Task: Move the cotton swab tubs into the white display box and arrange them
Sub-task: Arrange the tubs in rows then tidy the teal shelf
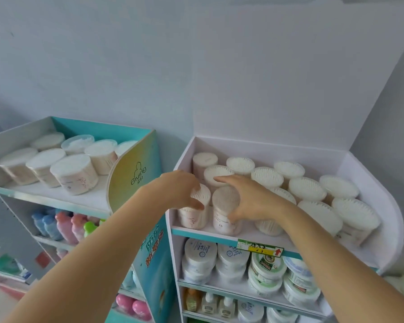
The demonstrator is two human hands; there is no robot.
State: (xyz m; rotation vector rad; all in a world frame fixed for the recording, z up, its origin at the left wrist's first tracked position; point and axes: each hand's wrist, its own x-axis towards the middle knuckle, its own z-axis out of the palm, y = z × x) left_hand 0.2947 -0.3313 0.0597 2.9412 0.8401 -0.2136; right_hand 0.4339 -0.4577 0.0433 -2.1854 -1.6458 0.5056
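My left hand (182, 191) is down on the front-left tub (191, 219) in the white display box (266, 148). The fingers are curled over the lid and the thumb is hooked on the near side, so the tub sits right under my palm in the box's front left corner.

My right hand (250, 199) grips the neighbouring tub (223, 201) just beside it. The thumb presses against its wall low down, the fingers arch round the far edge of the lid, and the index finger stretches out to the rim of the tub behind (216, 174).

Both tubs I hold stand upright at the front edge of the top shelf, side by side — touching or not, I cannot tell.

To my right the box holds more upright tubs (306, 190) in rows, white swab tips showing through clear lids, running back to the rear wall and out to the curved right side.

Off to my left, well apart from both hands, the teal stand (147, 145) carries its own cluster of cotton swab tubs (74, 173) on its top shelf.

Below the white box a yellow-and-green price tag (259, 248) sits on the shelf edge, with round cream jars (201, 252) stacked underneath — pink and blue bottles (64, 223) line the teal stand's lower shelf.
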